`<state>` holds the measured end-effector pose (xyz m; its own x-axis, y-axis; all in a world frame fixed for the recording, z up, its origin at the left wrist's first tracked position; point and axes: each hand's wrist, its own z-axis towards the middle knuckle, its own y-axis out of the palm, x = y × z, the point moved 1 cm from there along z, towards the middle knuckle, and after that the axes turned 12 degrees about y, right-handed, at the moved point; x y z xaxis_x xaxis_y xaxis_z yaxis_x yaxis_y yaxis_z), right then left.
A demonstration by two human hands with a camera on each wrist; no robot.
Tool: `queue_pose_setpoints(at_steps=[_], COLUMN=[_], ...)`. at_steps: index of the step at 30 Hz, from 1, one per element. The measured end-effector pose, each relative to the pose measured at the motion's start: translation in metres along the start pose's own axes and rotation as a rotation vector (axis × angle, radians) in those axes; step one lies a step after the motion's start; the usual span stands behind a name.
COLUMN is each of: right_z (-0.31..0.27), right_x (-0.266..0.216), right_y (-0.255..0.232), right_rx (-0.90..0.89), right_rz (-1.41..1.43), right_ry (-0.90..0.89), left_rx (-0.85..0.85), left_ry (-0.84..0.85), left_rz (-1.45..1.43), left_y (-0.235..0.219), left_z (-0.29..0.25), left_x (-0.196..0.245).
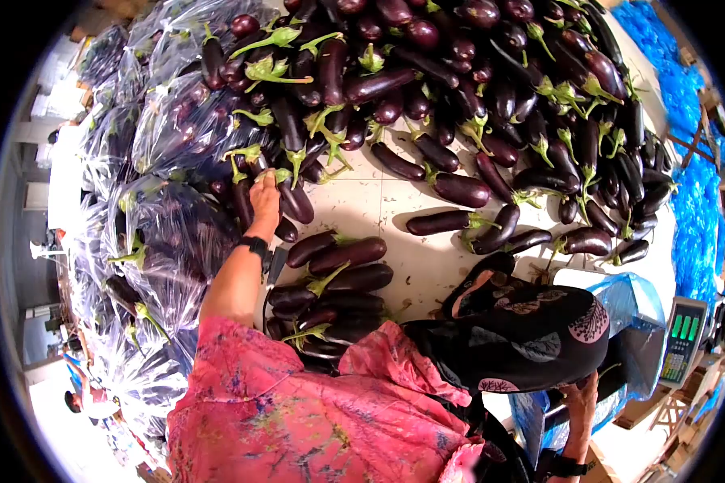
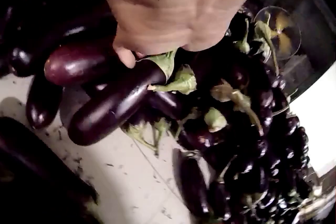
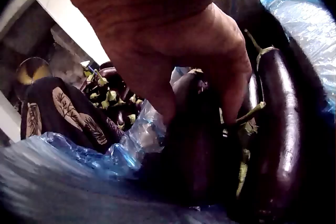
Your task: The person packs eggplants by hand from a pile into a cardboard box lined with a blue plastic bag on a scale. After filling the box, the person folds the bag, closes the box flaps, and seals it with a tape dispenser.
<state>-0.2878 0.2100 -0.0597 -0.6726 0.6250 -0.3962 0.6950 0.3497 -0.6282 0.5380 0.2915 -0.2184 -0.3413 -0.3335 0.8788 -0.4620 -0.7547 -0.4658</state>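
Observation:
In the head view my left hand [image 1: 266, 201] reaches to the stem end of a dark purple eggplant [image 1: 296, 201] at the pile's left edge. The left wrist view shows that hand [image 2: 178, 14] gripping over the green cap of a glossy eggplant [image 2: 113, 106]; most of its fingers are hidden. My right hand [image 1: 580, 394] is down in a blue plastic bag [image 1: 632, 302] at the lower right. From the right wrist, this hand [image 3: 173, 50] has thumb and fingers on either side of an eggplant [image 3: 189, 90]. Another long eggplant [image 3: 281, 124] lies beside it in the bag.
A large heap of eggplants [image 1: 467, 97] covers the far side of the pale table [image 1: 354, 209]. Filled clear bags [image 1: 169, 217] line the left. Several eggplants [image 1: 350, 258] lie close to my body. A scale display [image 1: 685, 338] stands at right, near blue plastic sheeting [image 1: 697, 209].

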Motion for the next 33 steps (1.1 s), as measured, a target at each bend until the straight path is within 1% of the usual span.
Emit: queue_pose_setpoints(at_steps=[1, 2, 3, 5, 6, 7, 9, 10, 12, 13, 14, 15, 17, 18, 19, 21, 22, 23, 24, 25, 26, 27, 29, 30, 31, 33], right_z=[-0.010, -0.006, -0.023, -0.024, -0.021, -0.031, -0.036, -0.038, -0.047, -0.052, -0.058, -0.062, -0.070, -0.075, -0.080, -0.094, -0.108, -0.115, -0.124, -0.130, -0.138, -0.143, -0.145, -0.150, -0.146, -0.140], right_x=[-0.008, 0.005, -0.027, -0.023, -0.023, -0.039, -0.044, -0.045, -0.047, -0.046, -0.047, -0.047, -0.047, -0.050, -0.055, -0.072, -0.091, -0.104, -0.115, -0.121, -0.132, -0.140, -0.150, -0.156, -0.157, -0.157], right_y=[0.000, -0.007, -0.008, -0.016, -0.019, -0.022, -0.025, -0.028, -0.028, -0.030, -0.032, -0.032, -0.035, -0.036, -0.039, -0.039, -0.043, -0.046, -0.044, -0.045, -0.047, -0.045, -0.036, -0.035, -0.033, -0.024], right_rx=[-0.048, -0.081, -0.084, -0.147, -0.159, -0.143, -0.152, -0.159, -0.158, -0.144, -0.120, -0.094, -0.121, -0.126, -0.122, -0.061, -0.103, -0.126, -0.172, -0.239, -0.269, -0.333, -0.492, -0.532, -0.423, -0.325], right_rz=[0.103, 0.114, 0.027, 0.139, 0.170, 0.128, 0.165, 0.172, 0.204, 0.180, 0.183, 0.188, 0.270, 0.275, 0.281, 0.367, 0.397, 0.396, 0.504, 0.529, 0.514, 0.577, 0.613, 0.614, 0.462, 0.470], right_ry=[0.013, 0.021, 0.095, 0.014, -0.010, 0.044, 0.007, -0.034, -0.103, -0.076, -0.050, -0.028, -0.086, -0.132, -0.175, -0.246, -0.259, -0.322, -0.305, -0.366, -0.434, -0.466, -0.513, -0.492, -0.593, -0.727], left_rx=[0.024, 0.010, 0.025, 0.056, 0.129, 0.124, 0.113, 0.152, 0.189, 0.202, 0.107, 0.043, -0.188, -0.219, -0.267, -0.659, -0.763, -0.871, -0.991, -1.108, -1.184, -1.258, -1.418, -1.470, -1.495, -1.561], left_ry=[-0.242, -0.264, -0.299, -0.365, -0.426, -0.464, -0.543, -0.561, -0.581, -0.594, -0.603, -0.575, -0.534, -0.478, -0.468, -0.312, -0.285, -0.258, -0.234, -0.257, -0.215, -0.176, -0.349, -0.435, -0.477, -0.533], left_rz=[-0.291, -0.368, -0.468, -0.672, -0.720, -0.757, -0.829, -0.873, -0.964, -1.003, -1.048, -1.027, -1.228, -1.153, -1.167, -1.256, -1.294, -1.330, -1.366, -1.430, -1.419, -1.406, -1.481, -1.500, -1.503, -1.495], left_y=[0.004, 0.004, 0.001, -0.004, -0.004, -0.005, -0.006, -0.003, 0.018, 0.023, 0.028, 0.035, 0.051, 0.064, 0.077, 0.102, 0.115, 0.129, 0.141, 0.155, 0.166, 0.174, 0.182, 0.186, 0.188, 0.188], left_z=[-0.017, -0.024, -0.028, -0.028, -0.025, -0.022, -0.018, -0.021, -0.030, -0.040, -0.040, -0.046, -0.046, -0.054, -0.062, -0.073, -0.082, -0.095, -0.113, -0.127, -0.142, -0.157, -0.179, -0.185, -0.197, -0.220], left_x=[0.034, 0.050, 0.060, 0.078, 0.086, 0.091, 0.099, 0.102, 0.132, 0.144, 0.146, 0.167, 0.200, 0.237, 0.274, 0.335, 0.368, 0.403, 0.436, 0.462, 0.488, 0.510, 0.541, 0.547, 0.553, 0.566])
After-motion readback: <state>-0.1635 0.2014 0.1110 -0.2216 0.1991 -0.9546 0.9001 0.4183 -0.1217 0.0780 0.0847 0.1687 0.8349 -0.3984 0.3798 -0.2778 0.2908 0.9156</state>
